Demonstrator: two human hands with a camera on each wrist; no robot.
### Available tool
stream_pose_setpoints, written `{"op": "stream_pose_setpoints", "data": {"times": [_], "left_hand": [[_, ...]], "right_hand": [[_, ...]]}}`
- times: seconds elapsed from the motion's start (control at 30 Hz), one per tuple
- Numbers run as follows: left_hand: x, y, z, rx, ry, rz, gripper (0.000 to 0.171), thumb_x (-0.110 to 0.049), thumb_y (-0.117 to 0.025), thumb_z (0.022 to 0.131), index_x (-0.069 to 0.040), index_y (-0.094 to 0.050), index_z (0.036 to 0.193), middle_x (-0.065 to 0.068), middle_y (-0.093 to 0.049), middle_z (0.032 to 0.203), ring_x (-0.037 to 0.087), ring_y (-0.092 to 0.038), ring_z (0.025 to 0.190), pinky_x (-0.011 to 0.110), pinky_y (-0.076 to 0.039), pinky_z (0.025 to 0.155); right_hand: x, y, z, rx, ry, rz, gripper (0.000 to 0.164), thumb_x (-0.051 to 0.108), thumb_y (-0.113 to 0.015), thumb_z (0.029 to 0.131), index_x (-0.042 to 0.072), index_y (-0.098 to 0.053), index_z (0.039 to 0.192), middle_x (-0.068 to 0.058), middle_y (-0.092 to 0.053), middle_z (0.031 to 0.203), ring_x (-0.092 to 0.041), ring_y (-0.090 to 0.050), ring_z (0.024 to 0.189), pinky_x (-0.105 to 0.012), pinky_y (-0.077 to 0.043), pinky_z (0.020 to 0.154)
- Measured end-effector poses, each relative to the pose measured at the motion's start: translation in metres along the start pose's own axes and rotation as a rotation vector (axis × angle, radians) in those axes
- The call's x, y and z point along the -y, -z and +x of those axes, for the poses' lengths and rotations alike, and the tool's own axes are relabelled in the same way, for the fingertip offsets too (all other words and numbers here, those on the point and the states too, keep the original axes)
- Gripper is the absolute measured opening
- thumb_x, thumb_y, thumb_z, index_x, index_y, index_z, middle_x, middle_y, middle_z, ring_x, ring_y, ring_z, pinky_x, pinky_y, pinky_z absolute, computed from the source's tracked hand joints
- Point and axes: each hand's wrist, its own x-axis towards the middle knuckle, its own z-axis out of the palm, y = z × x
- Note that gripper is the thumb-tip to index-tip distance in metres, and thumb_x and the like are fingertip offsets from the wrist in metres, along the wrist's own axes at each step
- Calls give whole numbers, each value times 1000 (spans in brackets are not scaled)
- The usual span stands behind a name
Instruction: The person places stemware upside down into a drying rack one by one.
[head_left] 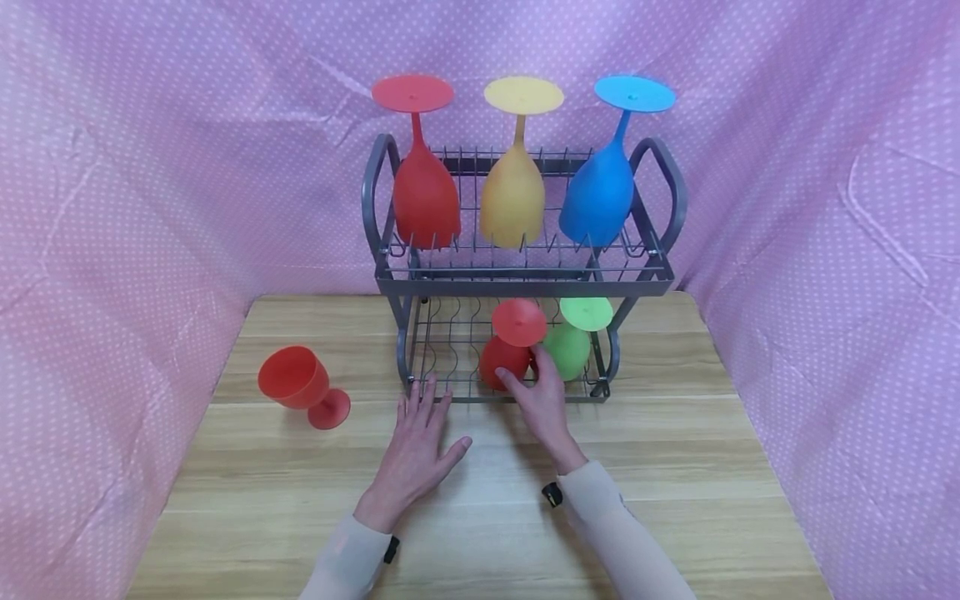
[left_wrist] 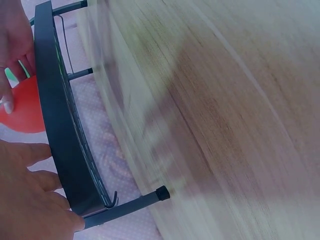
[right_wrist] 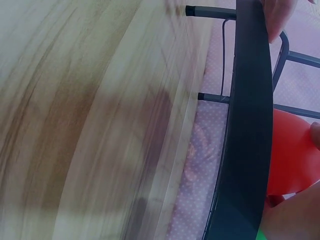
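My right hand (head_left: 542, 402) grips the bowl of an upside-down red goblet (head_left: 504, 363) on the lower tier of the dark metal rack (head_left: 491, 288). Its thumb lies on the near side of the bowl. Close to its right, a green goblet (head_left: 567, 350) also stands upside down on that tier. My left hand (head_left: 417, 450) has its fingers extended, with the fingertips at the lower tier's front bar (left_wrist: 62, 120). In the right wrist view the front bar partly covers the red goblet (right_wrist: 292, 155).
On the upper tier, a red goblet (head_left: 426, 196), a yellow goblet (head_left: 513, 196) and a blue goblet (head_left: 600, 196) stand upside down. Another red goblet (head_left: 292, 379) is on the wooden table (head_left: 480, 542) left of the rack. Pink dotted cloth (head_left: 150, 208) hangs behind and at both sides.
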Motion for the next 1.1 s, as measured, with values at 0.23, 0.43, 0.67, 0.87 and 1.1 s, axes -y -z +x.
{"op": "stream_pose_setpoints", "data": {"times": [0.23, 0.43, 0.67, 0.87, 1.1], "left_hand": [[-1, 0, -1, 3, 5, -2, 80, -58, -55, 100, -5, -42, 157, 22, -19, 170, 41, -8, 158, 64, -17, 123], [-1, 0, -1, 12, 13, -4, 80, -58, -55, 100, -5, -42, 158, 22, -18, 170, 40, -6, 158, 63, -16, 124], [-1, 0, -1, 14, 16, -10, 80, -57, -56, 99, -5, -41, 158, 20, -16, 171, 40, -5, 158, 62, -13, 124], [-1, -1, 0, 19, 22, -14, 80, -57, -56, 99, -5, -41, 158, 20, -14, 171, 39, -4, 158, 62, -12, 125], [0, -1, 0, 13, 19, -14, 79, -57, -56, 99, -6, -41, 158, 20, -15, 171, 39, -5, 158, 62, -12, 124]], "right_hand": [[-2, -2, 1, -16, -22, -57, 62, 18, -79, 92, 13, -51, 147, -4, -57, 144, -23, -54, 135, -45, -44, 114], [0, -3, 2, -12, -20, -88, 65, 18, -79, 92, 15, -49, 150, -4, -55, 145, -25, -53, 135, -47, -46, 112], [0, -3, 2, -2, -26, -125, 68, 20, -78, 93, 16, -46, 153, -4, -52, 147, -26, -50, 135, -49, -46, 112], [1, -3, 1, -7, -33, -125, 70, 19, -79, 93, 17, -46, 154, -4, -52, 147, -26, -50, 136, -52, -46, 111], [3, -3, -1, -10, -26, -123, 73, 20, -80, 92, 17, -44, 155, -4, -50, 150, -26, -49, 137, -55, -44, 112]]}}
